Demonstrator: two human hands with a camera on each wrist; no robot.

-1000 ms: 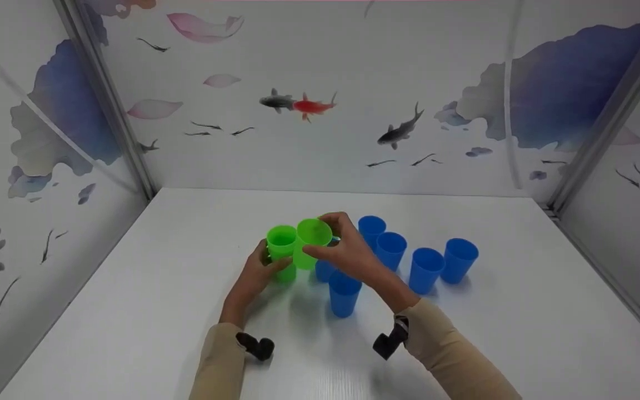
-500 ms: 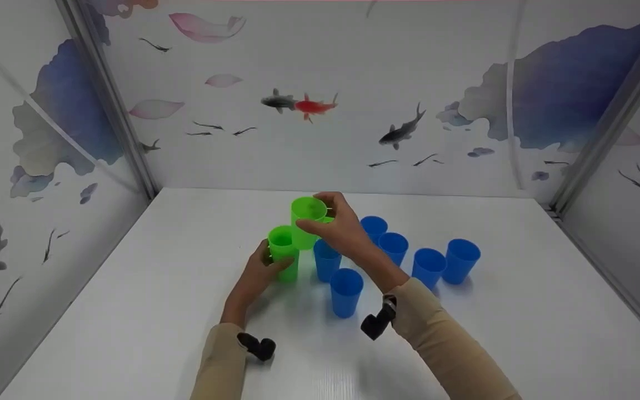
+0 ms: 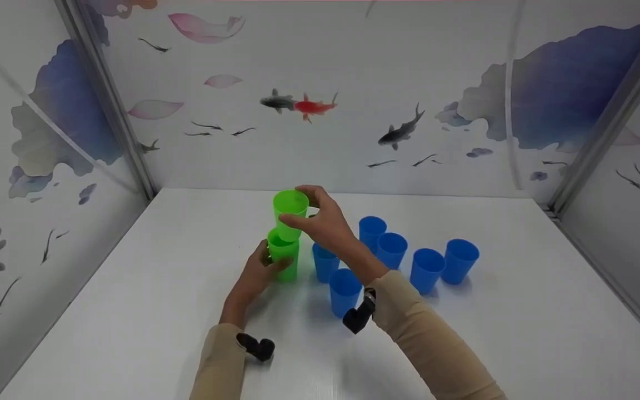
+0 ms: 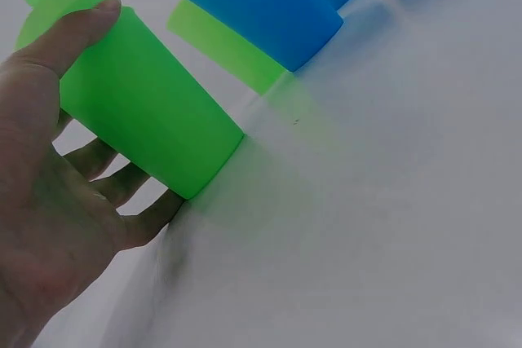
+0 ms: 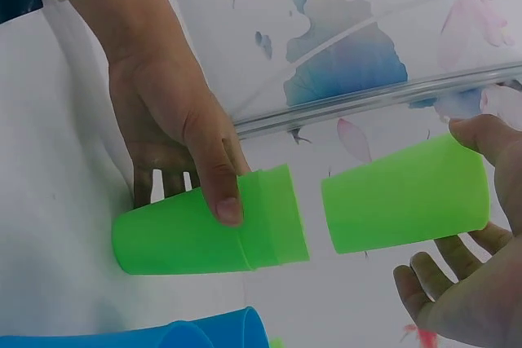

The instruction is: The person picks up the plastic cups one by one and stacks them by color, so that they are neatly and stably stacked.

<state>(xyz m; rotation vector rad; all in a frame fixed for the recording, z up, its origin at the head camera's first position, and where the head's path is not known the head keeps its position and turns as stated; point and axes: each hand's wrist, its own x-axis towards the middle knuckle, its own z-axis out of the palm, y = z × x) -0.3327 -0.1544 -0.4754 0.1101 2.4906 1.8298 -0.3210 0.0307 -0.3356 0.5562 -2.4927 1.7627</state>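
My left hand (image 3: 256,275) holds a stack of nested green cups (image 3: 288,269) upright on the white table. In the left wrist view the thumb lies near the rim and the fingers go round the far side of the stack (image 4: 147,103). My right hand (image 3: 325,222) grips a single green cup (image 3: 289,206) between thumb and fingers, directly above the stack. A gap parts this cup (image 5: 408,197) from the stack's rim (image 5: 281,213) in the right wrist view. Just right of the stack stands a blue cup (image 3: 325,264), with another blue cup (image 3: 344,291) nearer me.
Farther right, several blue cups stand upright, including a back one (image 3: 372,229) and the rightmost (image 3: 460,261). Another green cup (image 4: 224,46) shows partly behind a blue one in the left wrist view. Patterned walls (image 3: 320,150) enclose the table (image 3: 131,311).
My right hand has lifted its green cup from beside the stack and carried it leftward to above the stack. The left hand has stayed on the stack.
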